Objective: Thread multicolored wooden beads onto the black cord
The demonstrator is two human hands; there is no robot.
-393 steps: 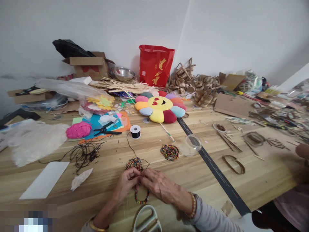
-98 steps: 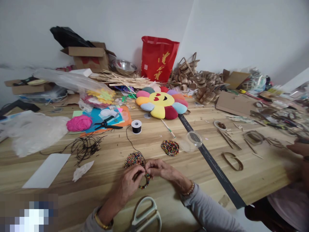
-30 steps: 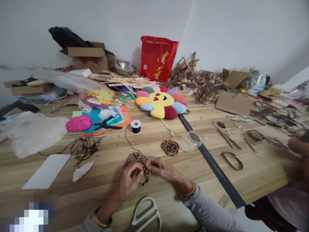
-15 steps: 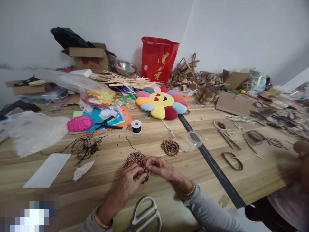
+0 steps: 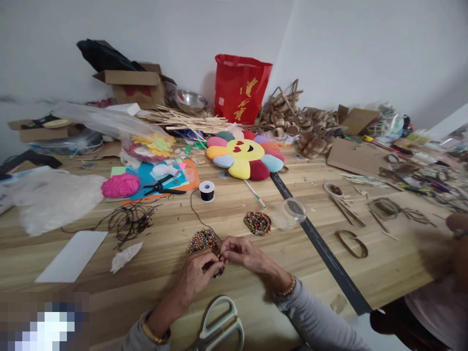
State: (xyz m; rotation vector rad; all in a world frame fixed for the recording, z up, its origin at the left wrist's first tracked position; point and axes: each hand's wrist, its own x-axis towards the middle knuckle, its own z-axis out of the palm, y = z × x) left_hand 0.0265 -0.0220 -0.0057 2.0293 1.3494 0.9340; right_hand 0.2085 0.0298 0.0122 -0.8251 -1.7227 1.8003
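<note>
Multicoloured beads [image 5: 203, 240] lie bunched on the table, and a string of them runs down between my hands. My left hand [image 5: 199, 273] pinches the beaded string, thumb against fingers. Close beside it, my right hand [image 5: 239, 252] is closed at the string's upper end, its fingertips pressed together. A thin black cord leads from there up to a white spool of black cord [image 5: 206, 191]. A second coil of beads [image 5: 258, 223] rests to the right. Scissors with pale handles [image 5: 222, 324] lie near the front edge.
A clear round container [image 5: 294, 209] sits across a dark strip [image 5: 325, 253]. Tangled black cord [image 5: 133, 222] and white paper [image 5: 73, 257] lie left. Behind are a flower cushion [image 5: 244, 155] and red bag [image 5: 241, 90]. Another person's hand [image 5: 457, 224] is at the right edge.
My left thumb and fingers have drawn closer together on the beaded string. My right hand has barely moved.
</note>
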